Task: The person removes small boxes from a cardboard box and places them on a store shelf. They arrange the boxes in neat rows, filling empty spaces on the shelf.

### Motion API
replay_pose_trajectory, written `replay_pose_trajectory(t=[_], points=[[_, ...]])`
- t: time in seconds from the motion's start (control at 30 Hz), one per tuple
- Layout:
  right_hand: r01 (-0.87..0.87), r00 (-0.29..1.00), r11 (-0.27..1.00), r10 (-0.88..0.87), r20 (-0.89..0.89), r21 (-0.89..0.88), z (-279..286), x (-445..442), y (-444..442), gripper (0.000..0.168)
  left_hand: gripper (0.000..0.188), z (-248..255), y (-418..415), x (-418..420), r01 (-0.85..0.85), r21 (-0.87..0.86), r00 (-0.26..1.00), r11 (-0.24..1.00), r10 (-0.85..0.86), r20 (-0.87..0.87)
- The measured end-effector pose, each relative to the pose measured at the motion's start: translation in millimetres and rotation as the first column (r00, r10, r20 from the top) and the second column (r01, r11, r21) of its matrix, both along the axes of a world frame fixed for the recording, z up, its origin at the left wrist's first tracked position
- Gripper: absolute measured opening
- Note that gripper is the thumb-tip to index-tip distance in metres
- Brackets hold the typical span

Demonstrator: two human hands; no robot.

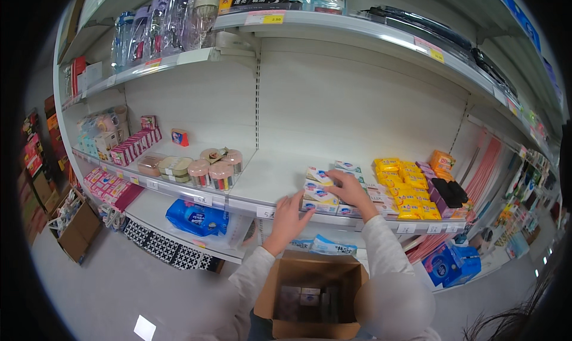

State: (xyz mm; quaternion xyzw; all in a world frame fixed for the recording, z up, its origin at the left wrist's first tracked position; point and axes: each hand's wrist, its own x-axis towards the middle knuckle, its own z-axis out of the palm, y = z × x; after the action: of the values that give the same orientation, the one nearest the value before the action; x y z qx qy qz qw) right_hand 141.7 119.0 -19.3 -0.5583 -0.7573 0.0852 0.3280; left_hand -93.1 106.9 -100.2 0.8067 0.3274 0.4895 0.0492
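White soap boxes [321,205] with blue and yellow print stand in a short row at the front of the middle shelf. My right hand [351,190] reaches over them from the right, its thumb and fingertips around the right end of a soap box [317,175] in that row. At the row's left front corner is my left hand [288,220], fingers spread, with fingertips close to the boxes and the shelf's front edge. Whether they touch is hard to tell. Below my hands, an open cardboard carton [308,330] holds several small boxes [309,299] at its bottom.
Green-and-white boxes [347,166], Lux boxes [380,197] and yellow packets [409,184] sit right of the row. Pink-lidded jars [222,173] stand to the left. A price-tag rail [250,207] lines the shelf edge; another shelf [339,21] overhangs. A blue pack [199,218] lies below.
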Motion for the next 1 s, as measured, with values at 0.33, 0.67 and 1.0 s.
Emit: replay_pose_trajectory(t=[0.33, 0.67, 1.0], points=[[-0.001, 0.968, 0.992, -0.030, 0.248, 0.124, -21.2, 20.9, 12.7, 0.049, 0.079, 24.6, -10.6, 25.6, -0.083, -0.164, 0.994, 0.983, 0.070, -0.081], [-0.098, 0.962, 0.995, 0.100, -0.253, 0.021, -53.0, -11.2, -180.3, 0.013, 0.016, -17.0, -76.3, 19.3, 0.466, -0.154, 0.873, 0.871, -0.481, -0.079], [0.005, 0.974, 0.765, -0.149, -0.169, -0.644, -287.0, -9.4, -259.3, 0.022, 0.036, -304.4, -83.6, 97.6, -0.006, -0.800, 0.112, 0.600, -0.795, -0.597]])
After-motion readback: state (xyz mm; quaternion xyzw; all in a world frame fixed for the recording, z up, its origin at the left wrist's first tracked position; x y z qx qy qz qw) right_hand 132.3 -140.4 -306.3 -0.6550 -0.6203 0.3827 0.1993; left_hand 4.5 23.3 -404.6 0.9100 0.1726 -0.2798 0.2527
